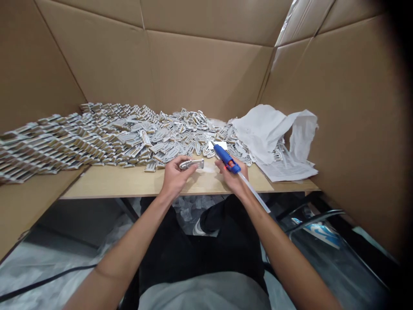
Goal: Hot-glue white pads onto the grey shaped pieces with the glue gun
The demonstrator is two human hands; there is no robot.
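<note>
Nearest, below the worktop (125, 183)'s front edge, are the person's dark-trousered legs (200, 254). A clear glue stick (254, 193) slants back over that edge from a blue glue gun (227, 159). The right hand (238, 175) wraps its grip around the gun above the worktop's front strip. Also over that strip, the left hand (174, 175) pinches a small grey piece (191, 163) between thumb and fingers. A gap separates piece and gun; the bare strip leaves open room left of the left hand. Farther back on the worktop lies a loose pile of similar pieces (174, 133). Stacked rows (58, 142) run past its left end; crumpled white sheeting (264, 133) covers its right. Cardboard walls (206, 73) close off the worktop's back and sides.
</note>
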